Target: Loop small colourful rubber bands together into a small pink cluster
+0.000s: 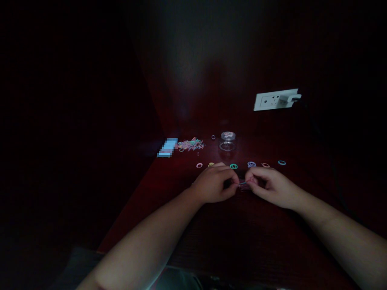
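Between the fingertips of my two hands a thin light-blue rubber band (242, 183) is stretched just above the table. My left hand (218, 183) pinches its left end with thumb and forefinger. At the other end my right hand (269, 184) pinches it the same way. A row of small bands lies just beyond my hands: a pink band (199, 165), yellow bands (211, 164), green bands (234, 166), purple bands (251, 164), an orange band (265, 165) and a blue band (281, 162). Something pinkish under my fingers is too dim to make out.
A mixed pile of coloured bands (192, 144) lies at the back left beside a bright pixelated rectangle (168, 148). Right of the pile stands a clear lidded jar (227, 141), with a single band (213, 137) near it. A wall socket (275, 100) holds a plug; its dark cable runs down the right.
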`<state>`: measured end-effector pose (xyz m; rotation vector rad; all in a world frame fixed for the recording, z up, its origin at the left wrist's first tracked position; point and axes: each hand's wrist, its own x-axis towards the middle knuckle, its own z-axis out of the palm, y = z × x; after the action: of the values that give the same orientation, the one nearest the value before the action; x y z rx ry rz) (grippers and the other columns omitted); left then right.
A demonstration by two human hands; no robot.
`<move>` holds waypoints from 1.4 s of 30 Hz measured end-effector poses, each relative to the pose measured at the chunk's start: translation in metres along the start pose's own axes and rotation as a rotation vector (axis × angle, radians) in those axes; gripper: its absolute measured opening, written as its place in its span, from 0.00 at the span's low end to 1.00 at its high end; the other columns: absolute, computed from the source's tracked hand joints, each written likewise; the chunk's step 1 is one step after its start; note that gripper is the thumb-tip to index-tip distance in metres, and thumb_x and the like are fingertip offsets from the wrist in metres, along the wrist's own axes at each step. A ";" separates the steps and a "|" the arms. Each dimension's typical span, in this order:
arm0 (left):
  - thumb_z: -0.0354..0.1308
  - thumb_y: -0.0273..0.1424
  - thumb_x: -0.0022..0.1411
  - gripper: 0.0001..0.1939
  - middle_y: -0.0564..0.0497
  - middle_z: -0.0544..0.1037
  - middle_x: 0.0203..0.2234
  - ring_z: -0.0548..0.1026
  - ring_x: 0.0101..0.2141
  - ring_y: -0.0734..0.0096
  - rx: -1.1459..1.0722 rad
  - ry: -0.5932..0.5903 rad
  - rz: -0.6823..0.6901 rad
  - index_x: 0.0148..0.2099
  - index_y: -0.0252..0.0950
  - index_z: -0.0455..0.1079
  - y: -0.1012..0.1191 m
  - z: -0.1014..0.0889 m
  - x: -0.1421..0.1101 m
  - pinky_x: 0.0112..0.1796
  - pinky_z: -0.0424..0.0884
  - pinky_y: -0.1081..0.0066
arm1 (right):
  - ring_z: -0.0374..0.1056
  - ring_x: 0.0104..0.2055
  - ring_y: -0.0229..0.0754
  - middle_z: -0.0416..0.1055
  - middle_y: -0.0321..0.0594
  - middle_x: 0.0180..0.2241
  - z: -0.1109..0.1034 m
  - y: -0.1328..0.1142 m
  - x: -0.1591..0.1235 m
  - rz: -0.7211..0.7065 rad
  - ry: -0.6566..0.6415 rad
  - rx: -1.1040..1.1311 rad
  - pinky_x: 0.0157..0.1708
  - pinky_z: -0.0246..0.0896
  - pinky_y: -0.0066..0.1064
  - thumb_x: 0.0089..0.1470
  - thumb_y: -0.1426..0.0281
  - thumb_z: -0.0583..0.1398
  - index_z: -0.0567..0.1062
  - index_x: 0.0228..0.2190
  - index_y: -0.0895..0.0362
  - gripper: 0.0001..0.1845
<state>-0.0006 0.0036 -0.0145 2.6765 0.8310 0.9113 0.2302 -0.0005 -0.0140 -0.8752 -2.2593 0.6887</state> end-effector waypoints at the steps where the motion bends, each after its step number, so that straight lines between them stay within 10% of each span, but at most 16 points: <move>1: 0.57 0.29 0.61 0.03 0.52 0.77 0.33 0.73 0.37 0.67 -0.001 -0.002 0.003 0.37 0.38 0.71 0.000 0.000 0.000 0.43 0.68 0.66 | 0.59 0.25 0.36 0.62 0.33 0.23 0.000 0.000 0.000 0.003 -0.002 0.002 0.25 0.56 0.27 0.56 0.72 0.58 0.69 0.28 0.56 0.04; 16: 0.58 0.26 0.58 0.02 0.53 0.78 0.31 0.74 0.35 0.68 0.197 -0.052 -0.123 0.33 0.37 0.71 -0.041 -0.047 -0.010 0.40 0.68 0.67 | 0.57 0.24 0.35 0.62 0.33 0.22 -0.001 0.005 0.000 0.028 0.002 0.059 0.23 0.54 0.26 0.57 0.71 0.58 0.68 0.28 0.56 0.06; 42: 0.60 0.29 0.58 0.02 0.52 0.78 0.29 0.75 0.32 0.70 0.117 -0.145 -0.173 0.34 0.36 0.73 -0.038 -0.031 -0.011 0.38 0.69 0.69 | 0.57 0.23 0.34 0.64 0.33 0.22 0.000 0.005 0.001 0.058 0.013 0.087 0.23 0.54 0.26 0.55 0.69 0.61 0.70 0.27 0.57 0.07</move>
<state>-0.0440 0.0286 -0.0086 2.6761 1.0923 0.6393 0.2314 0.0039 -0.0168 -0.9027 -2.1821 0.7992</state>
